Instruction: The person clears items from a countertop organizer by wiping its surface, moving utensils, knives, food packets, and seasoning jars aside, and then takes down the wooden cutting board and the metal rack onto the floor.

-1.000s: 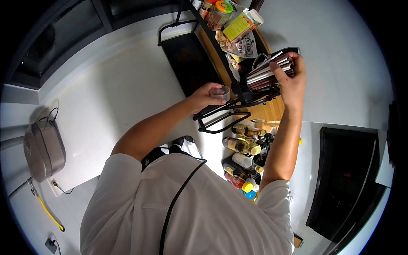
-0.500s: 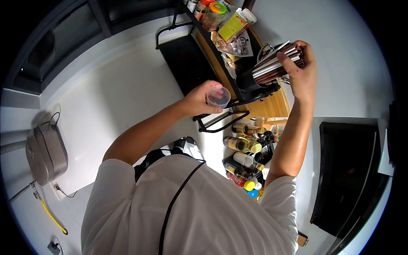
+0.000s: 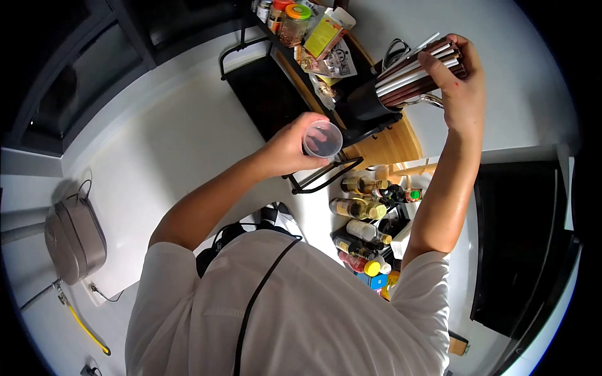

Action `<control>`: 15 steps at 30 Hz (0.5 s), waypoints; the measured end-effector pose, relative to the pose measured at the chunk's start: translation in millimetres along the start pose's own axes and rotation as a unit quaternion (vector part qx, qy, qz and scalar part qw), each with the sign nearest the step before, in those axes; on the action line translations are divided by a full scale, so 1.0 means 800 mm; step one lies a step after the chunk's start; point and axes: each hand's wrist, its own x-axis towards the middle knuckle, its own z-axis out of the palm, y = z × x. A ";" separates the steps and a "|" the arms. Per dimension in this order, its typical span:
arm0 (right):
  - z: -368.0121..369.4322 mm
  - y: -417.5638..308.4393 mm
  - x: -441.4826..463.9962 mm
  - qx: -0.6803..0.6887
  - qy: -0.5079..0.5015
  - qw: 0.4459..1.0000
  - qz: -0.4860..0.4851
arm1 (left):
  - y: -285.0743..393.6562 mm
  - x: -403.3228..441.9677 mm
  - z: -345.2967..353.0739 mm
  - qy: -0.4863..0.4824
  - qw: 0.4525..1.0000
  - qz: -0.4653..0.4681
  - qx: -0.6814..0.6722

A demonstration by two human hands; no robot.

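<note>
At the black rack point(image 3: 258, 94): two loads held, grip is the weak spot

Rack is the biggest item. Packed upper level: carton point(image 3: 325, 36), jar point(image 3: 295, 26) and bags point(image 3: 337, 61) crowd together. Bottles point(image 3: 359, 208) line up near its end, below the arms. Knock risk if an elbow swings low, I'd say.

Right hand point(image 3: 463, 88): wrapped around a stick bundle point(image 3: 417, 78), brown and silver, chopsticks by the look. Far ends run down into a black holder point(image 3: 364, 102) at the rack's end. Can't tell whether the holder sits freely or is fixed. If free, an off-axis pull could tip it.

Left hand point(image 3: 291, 144): curled around a clear cup point(image 3: 323, 139), mouth up, beside the rack end. Thin wall, probably; too hard a squeeze would buckle it, too slack drops it.

Metal handles point(image 3: 431, 100) poke out by the bundle; could snag it. Smallest worry: one silver stick point(image 3: 427, 42) angles away from the rest. Likely first to slip if the thumb eases.
</note>
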 end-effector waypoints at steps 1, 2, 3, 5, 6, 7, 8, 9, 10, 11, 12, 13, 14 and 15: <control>-0.007 -0.002 0.000 0.001 0.004 1.000 -0.003 | 0.004 0.001 0.004 0.007 1.000 0.007 0.007; -0.014 -0.005 -0.001 -0.003 0.007 1.000 0.001 | 0.007 0.003 0.008 0.014 1.000 0.015 0.015; -0.022 -0.008 -0.002 -0.008 0.010 1.000 0.005 | 0.012 0.004 0.012 0.022 0.999 0.024 0.023; -0.035 -0.018 -0.003 -0.007 0.021 1.000 0.005 | 0.025 0.005 0.021 0.048 0.997 0.008 0.064; -0.042 -0.024 -0.004 -0.008 0.021 1.000 -0.008 | 0.030 0.006 0.025 0.062 0.994 0.000 0.085; -0.048 -0.029 -0.005 -0.009 0.021 1.000 -0.021 | 0.033 0.008 0.029 0.072 0.994 -0.004 0.085; -0.055 -0.035 -0.007 -0.010 0.022 0.999 -0.032 | 0.036 0.010 0.033 0.082 0.993 -0.007 0.086; -0.061 -0.043 -0.012 0.015 0.018 0.999 -0.030 | 0.038 0.011 0.037 0.089 0.992 -0.012 0.087; -0.059 -0.059 -0.022 0.038 0.028 0.998 -0.035 | 0.039 0.011 0.043 0.098 0.992 -0.017 0.072; -0.050 -0.084 -0.034 0.059 0.041 0.996 -0.043 | 0.041 0.014 0.049 0.104 0.993 -0.019 0.057; -0.053 -0.102 -0.041 0.056 0.046 0.997 -0.032 | 0.043 0.016 0.054 0.107 0.993 -0.021 0.041; -0.059 -0.116 -0.051 0.054 0.051 0.997 -0.017 | 0.043 0.016 0.059 0.096 0.995 -0.014 0.009; -0.064 -0.129 -0.059 0.053 0.056 0.997 -0.003 | 0.045 0.018 0.065 0.086 0.996 -0.010 -0.018; -0.067 -0.140 -0.070 0.058 0.060 0.996 0.008 | 0.048 0.019 0.071 0.075 0.996 -0.005 -0.046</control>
